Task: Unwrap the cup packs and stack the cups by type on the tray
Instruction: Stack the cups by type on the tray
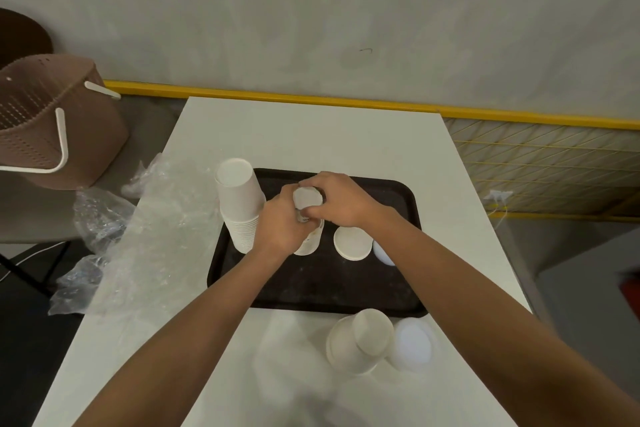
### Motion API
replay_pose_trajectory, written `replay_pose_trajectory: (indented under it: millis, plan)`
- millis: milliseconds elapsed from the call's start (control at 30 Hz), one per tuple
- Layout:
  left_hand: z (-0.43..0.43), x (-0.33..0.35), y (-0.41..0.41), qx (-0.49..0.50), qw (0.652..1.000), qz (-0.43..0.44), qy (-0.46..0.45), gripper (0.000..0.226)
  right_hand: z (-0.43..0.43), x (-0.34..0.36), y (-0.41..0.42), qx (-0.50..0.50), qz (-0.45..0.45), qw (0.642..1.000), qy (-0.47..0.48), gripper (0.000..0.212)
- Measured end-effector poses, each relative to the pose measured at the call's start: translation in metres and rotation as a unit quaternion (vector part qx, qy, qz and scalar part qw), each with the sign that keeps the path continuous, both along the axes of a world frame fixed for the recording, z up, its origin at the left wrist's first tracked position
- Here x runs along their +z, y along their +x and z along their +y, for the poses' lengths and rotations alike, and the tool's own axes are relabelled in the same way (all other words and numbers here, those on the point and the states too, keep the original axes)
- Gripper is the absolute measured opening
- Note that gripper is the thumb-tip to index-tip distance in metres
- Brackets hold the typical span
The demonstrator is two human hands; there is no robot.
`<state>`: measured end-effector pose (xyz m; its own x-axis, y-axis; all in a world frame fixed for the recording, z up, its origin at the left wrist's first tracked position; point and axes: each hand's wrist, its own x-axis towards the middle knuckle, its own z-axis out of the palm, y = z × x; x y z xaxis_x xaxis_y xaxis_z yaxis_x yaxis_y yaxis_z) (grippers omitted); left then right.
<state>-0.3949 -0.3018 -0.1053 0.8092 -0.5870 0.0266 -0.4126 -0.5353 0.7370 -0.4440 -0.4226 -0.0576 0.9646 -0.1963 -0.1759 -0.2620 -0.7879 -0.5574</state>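
Dark rectangular plastic tray point(329, 284) lies on the white table point(311, 135) and holds four items. At its left end stands one tall stack of inverted white paper cups point(239, 204). At centre stands one shorter stack of inverted white cups point(307, 198). The left hand point(282, 222) grips this stack's side with fingers curled round it, and the right hand point(337, 199) clamps its top, fingers closed over the uppermost cup. To the right sit one low off-white stack point(353, 243) and one pale translucent piece point(382, 253), partly hidden by the right forearm. On the table nearer the person stand two more: an off-white paper cup stack point(360, 340) and a translucent cup stack point(414, 345), side by side. Crumpled clear plastic wrap point(138, 218) overhangs the table's left edge. One brown perforated basket point(52, 121) stands off the table at far left.
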Motion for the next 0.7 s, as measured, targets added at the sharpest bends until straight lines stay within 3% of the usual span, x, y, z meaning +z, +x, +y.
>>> replay_pose_trajectory:
  millis: [400, 700]
  plan:
    - [0.005, -0.003, -0.006, 0.001, 1.0, 0.0, -0.003, 0.074, 0.006, -0.006, -0.007, -0.025, 0.001, 1.0, -0.004, 0.056]
    - [0.028, 0.024, -0.025, -0.035, 0.994, -0.085, -0.063, 0.071, 0.006, 0.01, -0.035, -0.135, -0.115, 0.984, 0.025, 0.046]
